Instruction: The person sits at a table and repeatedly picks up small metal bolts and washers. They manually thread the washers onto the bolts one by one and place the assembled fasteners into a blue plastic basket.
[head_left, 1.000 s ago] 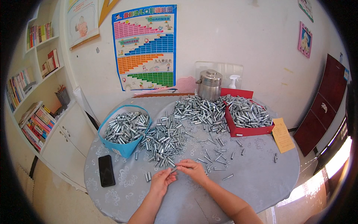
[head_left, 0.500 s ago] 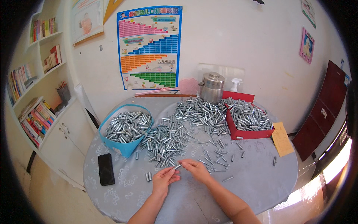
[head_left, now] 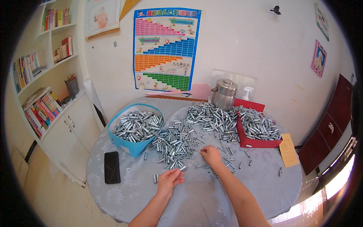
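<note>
Metal sleeves (head_left: 177, 142) lie heaped between left hand (head_left: 169, 179) and right hand (head_left: 211, 156).

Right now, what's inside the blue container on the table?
The blue container is heaped with small silver metal cylinders, the same kind as the loose pile beside it. What lies beneath the top layer is covered.
</note>
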`<state>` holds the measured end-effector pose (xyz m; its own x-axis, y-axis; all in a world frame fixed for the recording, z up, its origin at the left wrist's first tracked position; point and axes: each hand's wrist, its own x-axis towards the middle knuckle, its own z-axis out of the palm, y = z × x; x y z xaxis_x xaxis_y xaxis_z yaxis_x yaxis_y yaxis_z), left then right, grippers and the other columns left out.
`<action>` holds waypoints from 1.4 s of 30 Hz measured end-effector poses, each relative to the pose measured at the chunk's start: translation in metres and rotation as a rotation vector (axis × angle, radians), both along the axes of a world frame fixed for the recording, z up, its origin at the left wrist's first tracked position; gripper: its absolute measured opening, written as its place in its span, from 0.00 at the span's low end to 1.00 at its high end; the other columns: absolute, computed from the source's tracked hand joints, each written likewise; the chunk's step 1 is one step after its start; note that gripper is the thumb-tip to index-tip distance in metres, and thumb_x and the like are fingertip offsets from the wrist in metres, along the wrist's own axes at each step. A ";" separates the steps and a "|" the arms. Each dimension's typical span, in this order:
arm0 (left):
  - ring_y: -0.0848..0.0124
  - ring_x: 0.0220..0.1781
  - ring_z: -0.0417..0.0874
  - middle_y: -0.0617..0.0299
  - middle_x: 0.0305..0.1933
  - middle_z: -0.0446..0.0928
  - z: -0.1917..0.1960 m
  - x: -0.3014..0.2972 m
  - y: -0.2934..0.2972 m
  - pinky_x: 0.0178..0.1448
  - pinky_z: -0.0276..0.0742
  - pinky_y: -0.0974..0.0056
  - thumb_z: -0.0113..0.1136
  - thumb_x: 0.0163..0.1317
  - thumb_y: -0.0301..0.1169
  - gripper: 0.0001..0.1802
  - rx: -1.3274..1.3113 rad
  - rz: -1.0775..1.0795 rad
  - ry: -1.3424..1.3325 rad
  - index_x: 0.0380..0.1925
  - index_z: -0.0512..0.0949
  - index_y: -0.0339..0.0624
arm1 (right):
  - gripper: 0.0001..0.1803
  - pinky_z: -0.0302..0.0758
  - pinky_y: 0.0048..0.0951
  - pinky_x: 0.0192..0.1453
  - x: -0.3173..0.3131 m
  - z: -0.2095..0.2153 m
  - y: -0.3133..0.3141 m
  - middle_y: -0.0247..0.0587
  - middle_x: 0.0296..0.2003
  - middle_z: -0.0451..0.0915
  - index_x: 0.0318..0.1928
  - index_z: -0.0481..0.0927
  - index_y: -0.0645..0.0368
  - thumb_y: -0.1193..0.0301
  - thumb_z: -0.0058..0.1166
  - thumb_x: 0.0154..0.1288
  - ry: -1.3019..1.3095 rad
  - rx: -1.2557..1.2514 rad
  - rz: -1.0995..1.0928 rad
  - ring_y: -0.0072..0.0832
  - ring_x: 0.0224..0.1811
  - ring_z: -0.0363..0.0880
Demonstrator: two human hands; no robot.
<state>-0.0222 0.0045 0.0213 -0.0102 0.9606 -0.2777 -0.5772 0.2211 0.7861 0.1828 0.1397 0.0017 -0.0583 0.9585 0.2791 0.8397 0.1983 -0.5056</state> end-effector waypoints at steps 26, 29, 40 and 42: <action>0.73 0.27 0.78 0.54 0.33 0.78 -0.005 0.001 -0.001 0.33 0.78 0.69 0.55 0.57 0.28 0.10 0.003 -0.065 -0.092 0.36 0.74 0.34 | 0.07 0.71 0.21 0.45 -0.034 0.029 -0.088 0.39 0.36 0.79 0.34 0.78 0.65 0.79 0.57 0.52 1.125 -0.343 0.413 0.21 0.38 0.75; 0.73 0.27 0.78 0.54 0.34 0.78 -0.005 0.001 -0.001 0.33 0.78 0.70 0.54 0.57 0.29 0.09 -0.004 -0.080 -0.092 0.36 0.74 0.34 | 0.07 0.71 0.21 0.46 -0.032 0.024 -0.089 0.39 0.38 0.78 0.34 0.77 0.64 0.79 0.57 0.52 1.127 -0.369 0.427 0.20 0.39 0.75; 0.74 0.26 0.78 0.55 0.34 0.78 -0.003 -0.001 0.000 0.32 0.78 0.70 0.55 0.57 0.29 0.10 0.006 -0.053 -0.098 0.36 0.75 0.34 | 0.07 0.70 0.20 0.39 -0.017 0.017 -0.079 0.35 0.36 0.78 0.34 0.79 0.58 0.77 0.51 0.54 0.888 -0.193 0.321 0.20 0.35 0.74; 0.74 0.26 0.78 0.55 0.34 0.78 -0.004 -0.002 -0.001 0.31 0.78 0.70 0.55 0.57 0.29 0.10 0.009 -0.044 -0.098 0.36 0.75 0.34 | 0.07 0.71 0.22 0.35 -0.009 0.021 -0.071 0.36 0.31 0.79 0.34 0.79 0.59 0.75 0.52 0.53 0.630 -0.190 0.090 0.22 0.31 0.75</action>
<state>-0.0243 0.0037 0.0177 0.0586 0.9619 -0.2670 -0.6412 0.2413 0.7285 0.1737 0.0683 0.0225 -0.0214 0.9935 0.1121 0.3567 0.1123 -0.9274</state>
